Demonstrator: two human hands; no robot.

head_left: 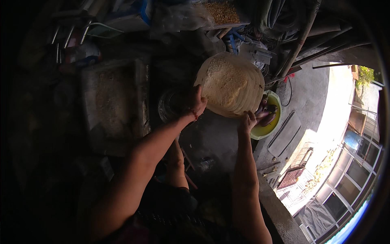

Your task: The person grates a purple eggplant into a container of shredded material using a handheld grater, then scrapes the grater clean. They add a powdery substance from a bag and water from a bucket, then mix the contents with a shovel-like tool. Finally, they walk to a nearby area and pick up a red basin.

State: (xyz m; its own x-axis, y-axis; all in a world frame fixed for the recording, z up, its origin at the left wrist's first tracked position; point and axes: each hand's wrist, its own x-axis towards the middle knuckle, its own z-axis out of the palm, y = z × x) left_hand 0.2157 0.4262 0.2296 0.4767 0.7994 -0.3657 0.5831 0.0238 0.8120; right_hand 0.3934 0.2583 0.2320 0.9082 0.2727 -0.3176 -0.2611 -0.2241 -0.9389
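Both my hands grip the rim of a wide, shallow round basket or tray [254,88]. A heap of pale, coarse meal [225,82] lies in it, gathered toward its left and middle. My left hand [198,102] holds the left lower edge, thumb up along the rim. At the lower right edge, my right hand [247,122] has its fingers closed over the rim. Just under the left hand stands a round, dark vessel [167,106], its inside too dark to make out. Behind the right hand, purple eggplants [268,117] lie in a yellow-green basin [263,134].
A large worn box or slab [112,103] stands on the left. Farther off, a tray holds yellowish kernels [224,13]. Poles [301,39] lean at upper right. A flat grey board [285,134] lies beside the basin. Sunlit ground [330,122] and a wire cage [294,177] lie to the right.
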